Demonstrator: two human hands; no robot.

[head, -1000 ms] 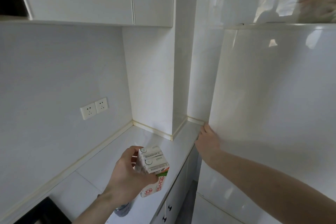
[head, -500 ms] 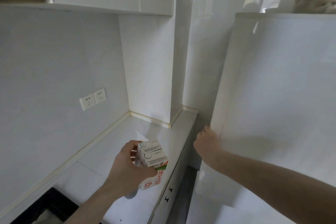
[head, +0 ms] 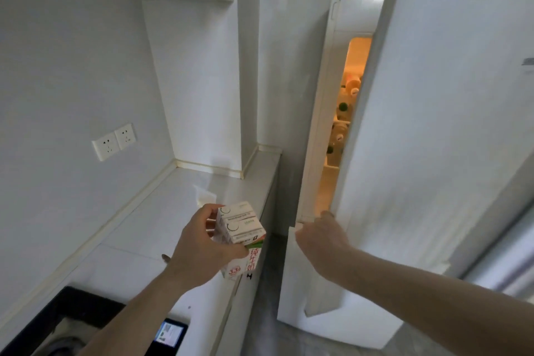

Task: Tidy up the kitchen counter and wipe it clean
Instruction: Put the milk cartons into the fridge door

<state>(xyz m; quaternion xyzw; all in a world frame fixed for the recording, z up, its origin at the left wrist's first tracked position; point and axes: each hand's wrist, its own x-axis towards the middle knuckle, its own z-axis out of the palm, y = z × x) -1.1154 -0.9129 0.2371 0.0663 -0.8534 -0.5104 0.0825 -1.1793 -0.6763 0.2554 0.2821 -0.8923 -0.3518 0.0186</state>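
I hold the milk cartons (head: 239,233) gripped in my left hand (head: 202,248) above the table (head: 161,217) edge, while my right hand (head: 320,235) grips the fridge door (head: 433,139) edge, opening it for storage.

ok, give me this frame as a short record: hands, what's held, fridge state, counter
left hand: left hand grips the milk cartons above the counter edge
held item: two small cartons held together, tops toward the camera
right hand: right hand with fingers curled on the lower edge of the fridge door
fridge: door partly open, interior lit, bottles visible through the gap
counter: white counter; wall sockets above it
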